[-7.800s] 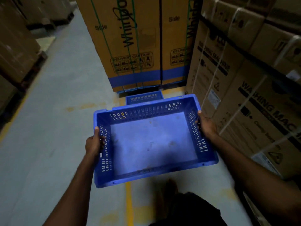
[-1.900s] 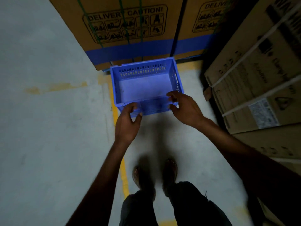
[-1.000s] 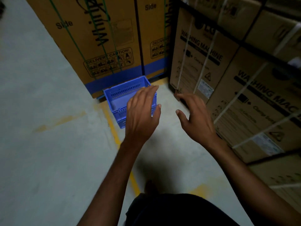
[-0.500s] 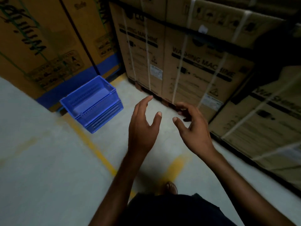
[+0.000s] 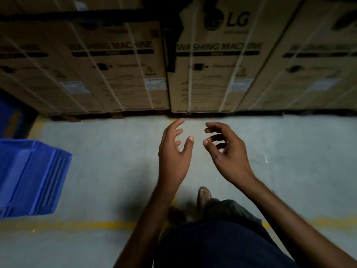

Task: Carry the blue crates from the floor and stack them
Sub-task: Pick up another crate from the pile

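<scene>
Both hands hung empty near the centre, above the grey floor (image 5: 116,151): the left hand (image 5: 173,153) had its fingers loosely spread, and the right hand (image 5: 229,153), at its three o'clock, had its fingers loosely curled. The blue crates (image 5: 31,176) sat blurred at nine o'clock. Strapped washing-machine cartons (image 5: 212,74) lined twelve o'clock, and a yellow line (image 5: 77,225) crossed towards six.

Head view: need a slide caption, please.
Left hand and right hand empty over the floor; crates at left, boxes ahead.

The crate (image 5: 32,176) is seen to be blue plastic, ribbed and faintly glossy. The boxes (image 5: 123,78) are of matt brown cardboard, bound by pale straps (image 5: 190,80). The floor (image 5: 116,151) is smooth matt concrete, its painted yellow line (image 5: 77,225) worn. The trousers (image 5: 218,244) are dark cloth.
</scene>
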{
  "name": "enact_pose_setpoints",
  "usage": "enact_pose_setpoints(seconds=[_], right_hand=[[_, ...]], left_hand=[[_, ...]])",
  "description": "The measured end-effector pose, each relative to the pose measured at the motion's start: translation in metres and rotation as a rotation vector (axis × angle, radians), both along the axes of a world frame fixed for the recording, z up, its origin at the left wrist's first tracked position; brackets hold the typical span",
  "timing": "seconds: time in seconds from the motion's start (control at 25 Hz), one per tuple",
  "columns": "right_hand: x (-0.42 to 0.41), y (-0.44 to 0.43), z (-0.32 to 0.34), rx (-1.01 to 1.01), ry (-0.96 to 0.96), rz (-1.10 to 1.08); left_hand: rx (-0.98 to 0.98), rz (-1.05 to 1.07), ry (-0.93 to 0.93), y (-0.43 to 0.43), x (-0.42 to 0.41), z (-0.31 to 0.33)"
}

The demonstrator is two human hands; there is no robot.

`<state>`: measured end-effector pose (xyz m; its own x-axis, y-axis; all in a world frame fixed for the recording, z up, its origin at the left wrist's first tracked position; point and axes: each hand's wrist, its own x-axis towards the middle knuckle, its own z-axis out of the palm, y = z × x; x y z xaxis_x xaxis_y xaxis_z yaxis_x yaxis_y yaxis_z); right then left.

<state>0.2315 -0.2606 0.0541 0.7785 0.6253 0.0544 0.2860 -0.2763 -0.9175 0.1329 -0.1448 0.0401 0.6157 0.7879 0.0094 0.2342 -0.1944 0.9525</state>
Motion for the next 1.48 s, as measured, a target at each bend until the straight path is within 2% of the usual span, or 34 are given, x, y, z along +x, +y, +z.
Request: enact_pose_setpoints(seconds=[0.36,0.76,1.08,1.32,1.48], right_hand=[[0.069,-0.185,-0.003,0.062,0.042,-0.457],[0.156,-0.401,-0.017,0.056,0.085,-0.856],[0.23,-0.485,-0.053,0.138,0.224,-1.254],[0.301,-0.539,-0.041,0.145,0.132,-1.556],[0.332,-0.576,-0.04,0.148,0.11,-1.7]], left_hand=[[0.115,-0.459,0.092,-0.142,0.115,0.006],[-0.007,-0.757,0.132,-0.345,0.26,-0.001],[-0.125,-0.944,0.206,-0.427,0.391,-0.022],[-0.036,-1.252,0.148,-0.493,0.508,-0.016],[-0.025,-1.383,0.165,-0.548,0.561,-0.02]])
